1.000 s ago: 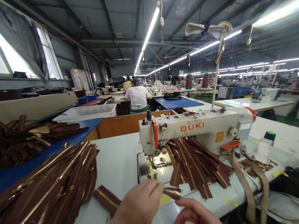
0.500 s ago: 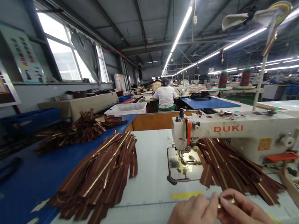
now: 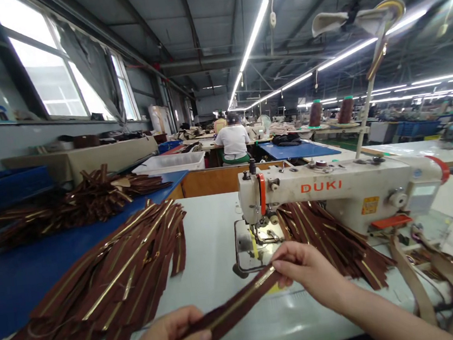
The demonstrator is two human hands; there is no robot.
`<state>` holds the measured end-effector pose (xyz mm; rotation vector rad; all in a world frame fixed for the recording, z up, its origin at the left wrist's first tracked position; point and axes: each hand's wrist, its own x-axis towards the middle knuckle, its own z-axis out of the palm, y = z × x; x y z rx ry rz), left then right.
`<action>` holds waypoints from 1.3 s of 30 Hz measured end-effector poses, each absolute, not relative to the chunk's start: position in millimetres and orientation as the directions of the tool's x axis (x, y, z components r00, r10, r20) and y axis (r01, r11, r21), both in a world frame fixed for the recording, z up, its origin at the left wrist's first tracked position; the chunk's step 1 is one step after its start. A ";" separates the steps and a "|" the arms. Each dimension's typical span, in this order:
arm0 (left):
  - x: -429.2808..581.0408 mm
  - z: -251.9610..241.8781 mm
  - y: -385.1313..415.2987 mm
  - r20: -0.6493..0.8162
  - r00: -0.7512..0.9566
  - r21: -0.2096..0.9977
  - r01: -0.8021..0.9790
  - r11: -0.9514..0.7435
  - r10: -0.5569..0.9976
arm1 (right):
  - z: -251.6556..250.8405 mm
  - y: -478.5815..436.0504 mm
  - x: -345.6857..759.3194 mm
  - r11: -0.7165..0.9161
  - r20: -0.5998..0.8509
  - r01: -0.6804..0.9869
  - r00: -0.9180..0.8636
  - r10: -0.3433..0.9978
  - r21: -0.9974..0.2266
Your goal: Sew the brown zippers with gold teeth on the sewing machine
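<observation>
A brown zipper with gold teeth is stretched on a slant between my two hands, above the front of the pale table. My left hand is closed on its lower left end, thumb on top. Pinched in the fingers of my right hand is the upper end, just in front of the needle plate of the sewing machine. A fanned pile of brown zippers lies to the left. Another zipper pile lies under the machine's arm, partly hidden by it and by my right hand.
A blue table adjoins on the left, with a heap of brown strips on it. Beige straps hang at the right beside a tray of small metal parts. Ahead, a person in white sits facing away.
My hands were together low at the front over a small gold piece. Now they are apart, with the zipper drawn out between them. The view has shifted to the right.
</observation>
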<state>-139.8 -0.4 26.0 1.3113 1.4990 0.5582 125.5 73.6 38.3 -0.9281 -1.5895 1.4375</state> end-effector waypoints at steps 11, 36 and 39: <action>-159.1 20.7 56.8 0.144 0.098 0.124 0.985 -0.116 0.985 | -0.3 142.4 81.3 0.301 0.083 0.505 -0.409 0.909 -0.809; -80.5 -21.4 106.8 0.489 0.459 0.265 0.732 -0.627 0.742 | -1.0 144.9 122.4 0.720 0.313 0.550 -0.657 0.686 -0.424; -80.6 -23.1 107.5 0.491 0.433 0.330 0.711 -0.621 0.756 | -5.8 150.6 119.0 0.751 0.332 0.548 -0.677 0.657 -0.369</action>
